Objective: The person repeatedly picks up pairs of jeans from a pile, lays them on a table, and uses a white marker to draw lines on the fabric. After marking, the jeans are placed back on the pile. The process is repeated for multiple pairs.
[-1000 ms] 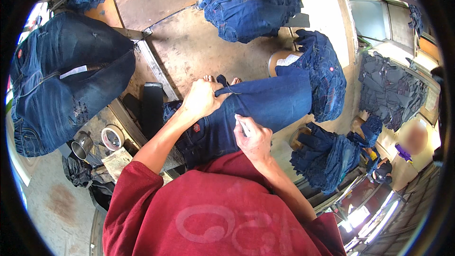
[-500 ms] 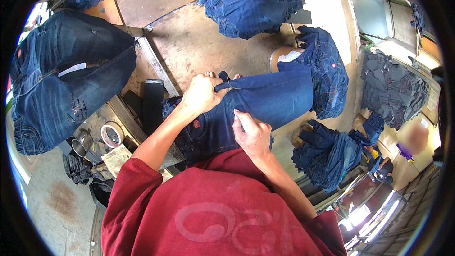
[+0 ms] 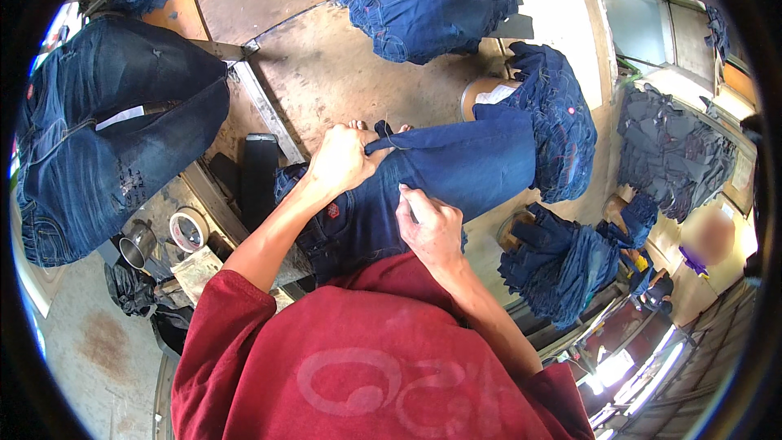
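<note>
Dark blue jeans (image 3: 481, 159) lie across in front of me, waist end near my body and leg stretched off to the right. My left hand (image 3: 344, 161) is closed on the far edge of the jeans, where the denim is drawn up into a ridge. A short dark strip pokes up just beyond its fingertips. My right hand (image 3: 432, 226) rests on the near part of the leg, its fingers curled together. A small pale tip shows at its fingers, too small to name.
More jeans (image 3: 122, 138) are spread out at the left, above a tape roll (image 3: 189, 230) and a metal mug (image 3: 140, 244). Piles of denim stand ahead (image 3: 432, 4), at the right (image 3: 558, 126) and nearer right (image 3: 558, 265). A blurred person (image 3: 707, 238) is at the far right.
The whole view has shifted slightly. Both hands keep almost the same place on the jeans; nothing has been let go.
</note>
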A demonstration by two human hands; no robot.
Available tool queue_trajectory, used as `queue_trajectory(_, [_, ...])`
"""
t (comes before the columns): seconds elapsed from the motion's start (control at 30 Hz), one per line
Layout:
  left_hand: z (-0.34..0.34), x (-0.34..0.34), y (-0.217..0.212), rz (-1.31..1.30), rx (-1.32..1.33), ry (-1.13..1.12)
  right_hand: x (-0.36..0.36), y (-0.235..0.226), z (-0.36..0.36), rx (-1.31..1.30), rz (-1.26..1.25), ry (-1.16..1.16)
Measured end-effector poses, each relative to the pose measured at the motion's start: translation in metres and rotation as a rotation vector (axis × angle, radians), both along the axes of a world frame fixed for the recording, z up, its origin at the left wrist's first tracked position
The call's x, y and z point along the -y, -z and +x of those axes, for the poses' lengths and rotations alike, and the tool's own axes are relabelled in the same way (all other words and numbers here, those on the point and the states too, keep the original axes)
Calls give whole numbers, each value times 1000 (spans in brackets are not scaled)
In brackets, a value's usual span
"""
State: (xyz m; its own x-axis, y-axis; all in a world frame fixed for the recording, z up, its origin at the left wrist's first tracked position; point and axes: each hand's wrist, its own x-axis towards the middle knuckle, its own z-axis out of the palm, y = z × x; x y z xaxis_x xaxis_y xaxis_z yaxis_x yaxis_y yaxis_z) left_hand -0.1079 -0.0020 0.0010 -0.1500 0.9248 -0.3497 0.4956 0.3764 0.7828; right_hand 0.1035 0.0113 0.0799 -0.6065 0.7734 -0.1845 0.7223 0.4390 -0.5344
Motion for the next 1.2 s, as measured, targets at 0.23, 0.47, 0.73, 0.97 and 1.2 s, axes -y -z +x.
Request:
queue_trajectory(0.23, [1,0,0,-25,37,-26,-1,1,1,-156,4,100])
queue_trajectory(0.47, [2,1,3,52,13,-31,-3,-1,6,30,4,-55])
queue_trajectory(0.73, [1,-1,-1,9,-19,-14,-5,1,3,-73,-12,57])
queue_trajectory(0.97, [2,-2,-6,-45,-3,-16,-7,1,10,-21,4,-20])
queue_trajectory(1.2, [3,-1,-1,-13,-17,-24,-6,1,8,32,22,-29])
